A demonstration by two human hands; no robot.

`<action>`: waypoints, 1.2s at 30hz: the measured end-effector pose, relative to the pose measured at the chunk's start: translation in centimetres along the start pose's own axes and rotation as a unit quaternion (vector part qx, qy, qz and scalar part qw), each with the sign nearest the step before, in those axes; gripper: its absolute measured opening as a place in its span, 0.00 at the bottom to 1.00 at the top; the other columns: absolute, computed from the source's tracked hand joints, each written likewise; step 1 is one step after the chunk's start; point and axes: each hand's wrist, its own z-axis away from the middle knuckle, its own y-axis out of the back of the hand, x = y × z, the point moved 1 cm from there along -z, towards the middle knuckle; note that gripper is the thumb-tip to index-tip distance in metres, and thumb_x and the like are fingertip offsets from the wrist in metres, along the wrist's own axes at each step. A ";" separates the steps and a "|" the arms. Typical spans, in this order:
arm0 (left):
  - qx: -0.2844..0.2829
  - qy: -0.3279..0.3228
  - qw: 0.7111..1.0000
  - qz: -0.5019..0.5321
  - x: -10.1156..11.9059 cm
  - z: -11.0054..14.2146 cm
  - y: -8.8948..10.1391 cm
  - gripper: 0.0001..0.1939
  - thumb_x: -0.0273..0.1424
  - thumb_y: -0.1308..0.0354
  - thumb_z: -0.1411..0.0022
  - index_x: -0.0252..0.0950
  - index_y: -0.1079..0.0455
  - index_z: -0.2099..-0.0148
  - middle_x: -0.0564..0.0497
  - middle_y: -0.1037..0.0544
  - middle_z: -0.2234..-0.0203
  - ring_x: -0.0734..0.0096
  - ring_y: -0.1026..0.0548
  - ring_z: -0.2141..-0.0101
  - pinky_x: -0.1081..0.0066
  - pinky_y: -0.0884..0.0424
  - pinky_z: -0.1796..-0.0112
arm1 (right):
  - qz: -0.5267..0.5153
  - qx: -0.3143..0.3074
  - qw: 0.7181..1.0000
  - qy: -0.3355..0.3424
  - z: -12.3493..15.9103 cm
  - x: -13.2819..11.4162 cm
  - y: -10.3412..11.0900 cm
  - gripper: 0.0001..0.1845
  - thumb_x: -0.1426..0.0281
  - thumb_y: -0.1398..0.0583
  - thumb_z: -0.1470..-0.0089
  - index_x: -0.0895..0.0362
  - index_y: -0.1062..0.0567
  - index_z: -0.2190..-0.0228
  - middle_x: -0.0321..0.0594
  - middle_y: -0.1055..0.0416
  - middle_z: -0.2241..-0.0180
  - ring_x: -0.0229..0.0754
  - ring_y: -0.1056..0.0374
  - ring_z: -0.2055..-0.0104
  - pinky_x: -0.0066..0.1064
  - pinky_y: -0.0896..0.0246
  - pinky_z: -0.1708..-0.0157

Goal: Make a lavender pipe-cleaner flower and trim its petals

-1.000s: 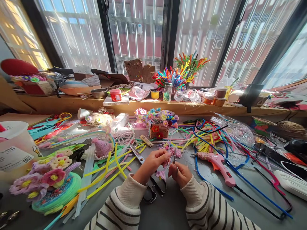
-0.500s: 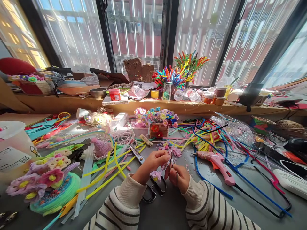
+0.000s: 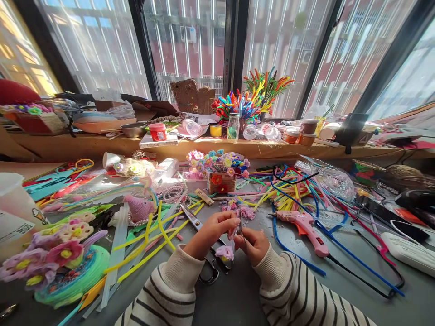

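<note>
My left hand (image 3: 212, 231) is closed in a pinch on a pink pipe-cleaner stem whose small pink flower (image 3: 224, 252) hangs below my fingers. My right hand (image 3: 253, 244) is closed on a thin metal tool (image 3: 239, 219) that points up and touches the stem; I cannot tell if it is tweezers or small scissors. Both hands meet above the grey table (image 3: 238, 294), just over a pair of black-handled scissors (image 3: 204, 253) lying on it. Striped sleeves cover both wrists.
A pink glue gun (image 3: 302, 224) with a black cord lies right of my hands. Loose pipe cleaners (image 3: 292, 190) spread behind it; yellow ones (image 3: 152, 244) lie to the left. A small flower basket (image 3: 220, 174) stands ahead, a green base with flowers (image 3: 64, 267) at the left.
My hands have drawn closer together. The flower has dropped lower below my left fingers, and the metal tool has shifted left onto the stem. The view has tilted slightly.
</note>
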 end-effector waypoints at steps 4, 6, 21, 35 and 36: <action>0.028 -0.006 0.999 -0.020 0.6 0.2 -0.2 0.12 0.35 0.49 0.51 0.32 0.41 0.80 0.56 0.39 0.85 0.80 0.42 0.81 0.76 0.45 0.77 | -0.004 0.003 1.000 0.005 0.0 0.0 0.0 0.30 0.45 0.56 0.58 0.58 0.38 0.89 0.34 0.45 0.89 0.31 0.51 0.85 0.25 0.55 0.83; 0.027 -0.006 0.999 -0.030 0.7 0.3 -0.3 0.13 0.35 0.50 0.50 0.32 0.40 0.80 0.56 0.39 0.85 0.80 0.42 0.80 0.76 0.45 0.76 | -0.018 0.000 1.000 0.007 0.1 -0.1 0.0 0.30 0.45 0.56 0.58 0.58 0.39 0.89 0.33 0.45 0.89 0.31 0.51 0.84 0.25 0.55 0.83; 0.007 -0.017 0.999 -0.032 0.6 0.4 -0.1 0.13 0.34 0.49 0.49 0.32 0.42 0.80 0.57 0.40 0.85 0.80 0.42 0.81 0.76 0.45 0.75 | -0.013 -0.005 1.000 0.005 0.1 -0.4 0.2 0.29 0.46 0.55 0.58 0.59 0.39 0.88 0.32 0.47 0.88 0.31 0.52 0.84 0.25 0.55 0.82; 0.020 -0.004 1.000 -0.021 0.5 0.3 0.1 0.13 0.36 0.49 0.50 0.32 0.41 0.80 0.57 0.40 0.85 0.80 0.42 0.81 0.76 0.46 0.76 | -0.016 0.041 0.999 0.004 0.0 0.0 -0.2 0.28 0.48 0.52 0.58 0.58 0.44 0.91 0.33 0.43 0.90 0.30 0.50 0.86 0.24 0.53 0.83; 0.025 -0.004 1.000 -0.017 0.5 0.3 0.1 0.13 0.36 0.49 0.50 0.32 0.41 0.80 0.57 0.40 0.85 0.80 0.42 0.81 0.76 0.46 0.77 | -0.014 0.048 0.999 0.004 0.0 0.1 -0.3 0.28 0.49 0.52 0.58 0.58 0.44 0.92 0.33 0.43 0.91 0.30 0.50 0.86 0.24 0.53 0.83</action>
